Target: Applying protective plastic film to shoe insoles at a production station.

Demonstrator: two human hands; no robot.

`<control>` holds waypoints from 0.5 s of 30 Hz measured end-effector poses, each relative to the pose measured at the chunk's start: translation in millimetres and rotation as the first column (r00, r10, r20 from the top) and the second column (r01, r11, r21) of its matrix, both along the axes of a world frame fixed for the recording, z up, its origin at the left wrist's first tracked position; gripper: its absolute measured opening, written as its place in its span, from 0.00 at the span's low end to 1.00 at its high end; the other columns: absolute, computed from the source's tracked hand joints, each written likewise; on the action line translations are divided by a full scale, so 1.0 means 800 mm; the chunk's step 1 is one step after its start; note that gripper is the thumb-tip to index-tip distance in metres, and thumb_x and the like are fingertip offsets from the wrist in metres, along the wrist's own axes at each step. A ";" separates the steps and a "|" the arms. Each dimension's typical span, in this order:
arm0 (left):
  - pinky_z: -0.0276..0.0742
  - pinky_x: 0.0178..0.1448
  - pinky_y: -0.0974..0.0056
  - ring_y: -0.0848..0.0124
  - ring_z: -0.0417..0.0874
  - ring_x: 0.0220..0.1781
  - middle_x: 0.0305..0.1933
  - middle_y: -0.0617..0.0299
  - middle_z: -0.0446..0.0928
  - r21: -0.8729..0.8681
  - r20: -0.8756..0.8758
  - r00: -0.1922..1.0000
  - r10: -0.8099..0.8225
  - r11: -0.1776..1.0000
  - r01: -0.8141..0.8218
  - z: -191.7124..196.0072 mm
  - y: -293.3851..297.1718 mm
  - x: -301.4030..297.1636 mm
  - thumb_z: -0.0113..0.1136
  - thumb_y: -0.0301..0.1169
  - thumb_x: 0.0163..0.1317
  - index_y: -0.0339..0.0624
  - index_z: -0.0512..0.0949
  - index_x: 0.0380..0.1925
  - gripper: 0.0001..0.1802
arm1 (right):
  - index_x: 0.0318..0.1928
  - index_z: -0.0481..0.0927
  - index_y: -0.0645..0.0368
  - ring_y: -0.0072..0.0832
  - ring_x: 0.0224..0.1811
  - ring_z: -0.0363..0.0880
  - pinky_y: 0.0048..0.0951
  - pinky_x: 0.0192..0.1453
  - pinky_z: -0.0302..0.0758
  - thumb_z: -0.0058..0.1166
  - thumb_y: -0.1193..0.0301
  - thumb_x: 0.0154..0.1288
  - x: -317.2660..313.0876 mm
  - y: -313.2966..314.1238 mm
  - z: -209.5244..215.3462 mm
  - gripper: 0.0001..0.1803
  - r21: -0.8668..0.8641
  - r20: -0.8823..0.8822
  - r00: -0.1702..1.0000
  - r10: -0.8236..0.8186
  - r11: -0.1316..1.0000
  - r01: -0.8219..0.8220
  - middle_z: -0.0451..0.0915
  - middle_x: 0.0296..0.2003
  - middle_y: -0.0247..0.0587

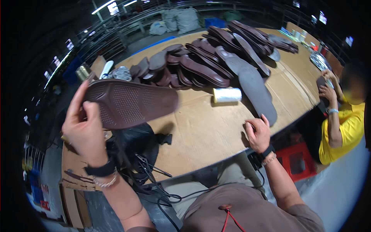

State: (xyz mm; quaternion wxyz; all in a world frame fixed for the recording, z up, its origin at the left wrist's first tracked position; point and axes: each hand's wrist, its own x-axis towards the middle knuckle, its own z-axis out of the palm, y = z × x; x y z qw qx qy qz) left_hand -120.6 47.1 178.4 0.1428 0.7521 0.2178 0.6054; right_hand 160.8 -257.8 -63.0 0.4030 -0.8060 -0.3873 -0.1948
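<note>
Raised over the table's left side, a dark brown shoe sole (133, 103) with a dimpled pattern is gripped at one end by my left hand (83, 129). Its thumb presses on the patterned face. My right hand (258, 133) rests at the table's near edge, fingers loosely bent and apart. A fingertip meets or nearly meets the near end of a long grey sole (257, 91); I cannot tell whether they touch. Beyond lies a heap of brown and grey soles (201, 69). Between the heap and my right hand, a silvery-white roll (227, 95) lies on its side.
A black bag (135, 145) with straps, cables and scissors (154, 166) sits at the table's near left. A metal can (83, 72) and a white-handled tool (107, 69) stand far left. At right, a person in yellow (342, 131) handles a sole beside a red stool (295, 160).
</note>
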 end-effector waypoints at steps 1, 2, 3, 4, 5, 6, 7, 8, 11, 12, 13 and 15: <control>0.82 0.46 0.75 0.82 0.85 0.40 0.50 0.61 0.88 -0.076 0.041 0.993 -0.109 0.991 0.112 0.004 -0.013 -0.004 0.52 0.14 0.69 0.33 0.83 0.62 0.23 | 0.39 0.86 0.56 0.37 0.45 0.85 0.52 0.75 0.67 0.59 0.68 0.69 0.001 0.002 -0.001 0.07 -0.003 0.000 1.000 -0.003 1.000 0.003 0.87 0.36 0.39; 0.82 0.50 0.74 0.81 0.86 0.43 0.54 0.59 0.87 -0.116 0.082 0.972 -0.221 0.966 0.229 -0.001 -0.013 0.002 0.52 0.14 0.69 0.33 0.83 0.62 0.23 | 0.38 0.87 0.56 0.37 0.45 0.86 0.52 0.75 0.67 0.59 0.68 0.69 0.003 0.002 -0.002 0.07 -0.005 0.001 1.000 -0.008 1.000 0.008 0.87 0.36 0.39; 0.82 0.51 0.74 0.81 0.85 0.45 0.55 0.59 0.87 -0.200 0.080 0.958 -0.275 0.937 0.285 -0.010 -0.013 0.010 0.52 0.15 0.69 0.34 0.83 0.62 0.23 | 0.39 0.87 0.56 0.37 0.45 0.86 0.52 0.75 0.67 0.59 0.68 0.69 0.004 0.002 -0.001 0.07 -0.006 0.001 1.000 -0.005 1.000 0.005 0.88 0.36 0.39; 0.82 0.51 0.74 0.81 0.85 0.47 0.57 0.60 0.86 -0.281 0.081 0.943 -0.324 0.900 0.333 -0.025 -0.010 0.021 0.52 0.15 0.70 0.35 0.83 0.62 0.23 | 0.39 0.87 0.56 0.37 0.46 0.86 0.52 0.75 0.66 0.59 0.68 0.69 0.003 0.001 0.001 0.07 -0.024 0.014 1.000 -0.009 1.000 0.010 0.88 0.36 0.38; 0.81 0.50 0.75 0.82 0.84 0.45 0.56 0.61 0.86 -0.384 0.048 0.927 -0.372 0.850 0.361 -0.045 -0.006 0.035 0.52 0.15 0.69 0.35 0.83 0.62 0.23 | 0.39 0.87 0.56 0.37 0.46 0.85 0.52 0.75 0.66 0.59 0.68 0.69 0.003 -0.004 -0.002 0.07 -0.033 0.048 0.999 -0.009 0.999 0.010 0.88 0.36 0.38; 0.78 0.45 0.76 0.84 0.82 0.41 0.53 0.64 0.86 -0.473 0.000 0.902 -0.432 0.795 0.381 -0.063 -0.003 0.051 0.53 0.16 0.67 0.36 0.84 0.61 0.24 | 0.39 0.87 0.56 0.37 0.46 0.85 0.52 0.75 0.66 0.59 0.68 0.69 0.005 -0.005 -0.001 0.07 -0.036 0.086 0.996 -0.001 0.999 0.004 0.88 0.36 0.38; 0.75 0.41 0.75 0.84 0.78 0.36 0.48 0.67 0.86 -0.551 -0.034 0.873 -0.487 0.737 0.390 -0.087 0.005 0.063 0.53 0.16 0.66 0.36 0.85 0.59 0.23 | 0.39 0.87 0.56 0.37 0.46 0.85 0.52 0.76 0.65 0.59 0.68 0.69 0.001 -0.002 0.001 0.07 -0.026 0.032 0.999 0.011 1.000 -0.011 0.88 0.36 0.38; 0.74 0.38 0.74 0.84 0.77 0.34 0.44 0.69 0.85 -0.579 -0.036 0.856 -0.516 0.709 0.404 -0.118 0.014 0.079 0.54 0.17 0.65 0.35 0.86 0.57 0.22 | 0.39 0.87 0.56 0.36 0.46 0.85 0.52 0.76 0.65 0.59 0.68 0.69 -0.004 0.001 0.003 0.07 -0.029 -0.018 1.000 0.015 0.999 -0.015 0.88 0.36 0.38; 0.84 0.49 0.63 0.68 0.89 0.40 0.36 0.54 0.88 -0.780 -0.474 0.668 -0.574 0.625 -0.016 -0.189 0.042 0.105 0.57 0.24 0.62 0.33 0.86 0.53 0.20 | 0.40 0.87 0.55 0.36 0.48 0.85 0.52 0.79 0.61 0.58 0.68 0.69 -0.003 -0.004 -0.007 0.07 -0.040 -0.051 0.998 0.027 0.999 -0.029 0.87 0.38 0.37; 0.84 0.58 0.55 0.50 0.90 0.45 0.37 0.46 0.88 -0.608 -0.689 0.538 -0.485 0.792 -0.065 -0.213 0.050 0.106 0.60 0.28 0.60 0.35 0.85 0.54 0.21 | 0.40 0.87 0.55 0.36 0.48 0.85 0.52 0.79 0.61 0.58 0.68 0.69 -0.006 -0.004 -0.004 0.07 -0.039 -0.051 0.998 0.025 0.999 -0.027 0.87 0.38 0.37; 0.81 0.63 0.53 0.45 0.88 0.50 0.42 0.43 0.87 -0.508 -0.770 0.496 -0.401 0.856 -0.097 -0.215 0.037 0.117 0.62 0.30 0.59 0.36 0.84 0.55 0.23 | 0.41 0.87 0.55 0.35 0.48 0.85 0.52 0.79 0.61 0.58 0.68 0.69 -0.005 -0.008 -0.005 0.08 -0.047 -0.063 0.998 0.023 0.999 -0.026 0.87 0.38 0.37; 0.78 0.68 0.52 0.42 0.85 0.58 0.52 0.39 0.85 -0.368 -0.831 0.468 -0.301 0.928 -0.057 -0.223 0.018 0.130 0.64 0.34 0.58 0.38 0.83 0.58 0.27 | 0.41 0.87 0.55 0.35 0.49 0.85 0.52 0.79 0.61 0.58 0.68 0.69 -0.002 -0.013 0.000 0.08 -0.058 -0.076 0.997 0.014 0.998 -0.019 0.87 0.38 0.37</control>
